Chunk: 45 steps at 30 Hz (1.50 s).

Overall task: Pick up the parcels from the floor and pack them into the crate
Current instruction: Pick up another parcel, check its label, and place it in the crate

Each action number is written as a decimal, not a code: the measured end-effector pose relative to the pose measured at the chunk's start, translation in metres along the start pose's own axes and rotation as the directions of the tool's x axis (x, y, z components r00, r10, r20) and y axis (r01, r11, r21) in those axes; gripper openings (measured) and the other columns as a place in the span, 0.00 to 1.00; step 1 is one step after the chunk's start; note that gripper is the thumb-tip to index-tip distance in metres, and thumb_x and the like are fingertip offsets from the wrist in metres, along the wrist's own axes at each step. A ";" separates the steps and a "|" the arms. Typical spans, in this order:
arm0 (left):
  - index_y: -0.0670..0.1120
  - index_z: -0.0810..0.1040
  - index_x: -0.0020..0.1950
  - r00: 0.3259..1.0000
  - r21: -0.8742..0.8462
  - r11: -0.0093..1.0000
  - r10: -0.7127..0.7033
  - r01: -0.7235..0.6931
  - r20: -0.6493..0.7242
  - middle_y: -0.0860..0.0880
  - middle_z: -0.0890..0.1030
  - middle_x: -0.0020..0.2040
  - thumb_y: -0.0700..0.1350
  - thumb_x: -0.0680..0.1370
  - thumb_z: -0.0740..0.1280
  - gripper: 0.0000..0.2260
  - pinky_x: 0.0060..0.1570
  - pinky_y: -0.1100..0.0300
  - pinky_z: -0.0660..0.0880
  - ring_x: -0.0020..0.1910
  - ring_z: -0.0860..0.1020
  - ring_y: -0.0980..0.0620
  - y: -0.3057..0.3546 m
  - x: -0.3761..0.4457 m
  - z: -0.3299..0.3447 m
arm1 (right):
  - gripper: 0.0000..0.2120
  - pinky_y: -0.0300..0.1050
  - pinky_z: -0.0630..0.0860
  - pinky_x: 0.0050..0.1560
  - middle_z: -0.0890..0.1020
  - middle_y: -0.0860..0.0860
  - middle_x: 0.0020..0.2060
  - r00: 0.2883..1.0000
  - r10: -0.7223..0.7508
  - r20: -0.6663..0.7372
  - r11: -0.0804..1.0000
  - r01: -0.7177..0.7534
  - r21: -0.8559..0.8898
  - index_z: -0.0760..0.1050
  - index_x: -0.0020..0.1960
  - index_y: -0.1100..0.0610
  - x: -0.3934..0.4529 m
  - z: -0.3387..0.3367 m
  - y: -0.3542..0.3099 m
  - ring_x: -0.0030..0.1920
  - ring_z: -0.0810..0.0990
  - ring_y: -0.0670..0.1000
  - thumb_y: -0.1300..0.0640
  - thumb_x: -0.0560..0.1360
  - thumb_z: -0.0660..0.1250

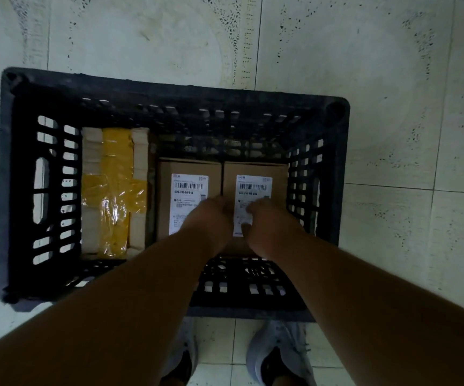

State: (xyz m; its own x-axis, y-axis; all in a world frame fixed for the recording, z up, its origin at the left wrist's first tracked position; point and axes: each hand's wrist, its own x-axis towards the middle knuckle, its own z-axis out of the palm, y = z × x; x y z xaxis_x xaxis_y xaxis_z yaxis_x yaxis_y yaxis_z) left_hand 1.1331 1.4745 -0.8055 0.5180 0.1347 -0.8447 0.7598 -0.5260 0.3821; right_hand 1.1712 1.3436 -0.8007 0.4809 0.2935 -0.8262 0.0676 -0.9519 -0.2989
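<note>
Head view: both hands (236, 215) curled, grip unclear, over right parcel (254, 174) against crate (169, 87) right wall.

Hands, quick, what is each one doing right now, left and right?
Left hand: fingers curled down at the seam between the two labelled boxes; grip cannot be told.
Right hand: fingers curled on the right labelled box; hold cannot be told.

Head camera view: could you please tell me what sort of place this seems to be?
Probably a parcel sorting or storage room. A black plastic crate stands on a pale tiled floor, holding cardboard parcels with barcode shipping labels and one bound in yellow tape.
</note>
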 end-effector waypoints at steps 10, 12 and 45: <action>0.50 0.76 0.68 0.894 0.043 0.957 0.282 -0.286 -0.348 0.48 0.76 0.66 0.37 0.80 0.60 0.18 0.52 0.59 0.69 0.59 0.76 0.50 0.095 -0.156 -0.092 | 0.09 0.50 0.75 0.53 0.78 0.53 0.52 0.856 -0.105 -0.506 0.968 0.205 0.146 0.77 0.58 0.56 -0.136 -0.121 -0.077 0.53 0.77 0.53 0.57 0.78 0.64; 0.49 0.76 0.67 0.853 0.069 0.930 0.360 -0.362 -0.377 0.47 0.77 0.64 0.36 0.80 0.59 0.18 0.53 0.60 0.68 0.58 0.75 0.51 0.126 -0.213 -0.126 | 0.08 0.45 0.72 0.49 0.79 0.52 0.49 0.774 -0.097 -0.625 0.945 0.268 0.186 0.78 0.55 0.57 -0.194 -0.162 -0.099 0.50 0.77 0.52 0.59 0.78 0.65; 0.69 0.72 0.60 0.090 0.126 0.092 0.996 -0.988 -0.020 0.66 0.69 0.61 0.44 0.80 0.66 0.18 0.51 0.72 0.73 0.55 0.75 0.66 0.526 -0.722 -0.051 | 0.24 0.43 0.78 0.54 0.75 0.39 0.58 0.088 0.403 -0.911 0.820 0.408 0.402 0.69 0.66 0.42 -0.839 -0.371 0.085 0.57 0.76 0.38 0.45 0.72 0.72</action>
State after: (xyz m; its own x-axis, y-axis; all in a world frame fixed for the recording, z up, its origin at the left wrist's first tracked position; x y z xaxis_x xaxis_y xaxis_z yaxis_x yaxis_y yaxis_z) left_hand 1.1783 1.1439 0.0248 0.8110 -0.4951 0.3117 -0.4914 -0.2874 0.8221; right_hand 1.0976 0.9841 0.0444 0.8658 -0.4378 0.2423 -0.0996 -0.6252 -0.7741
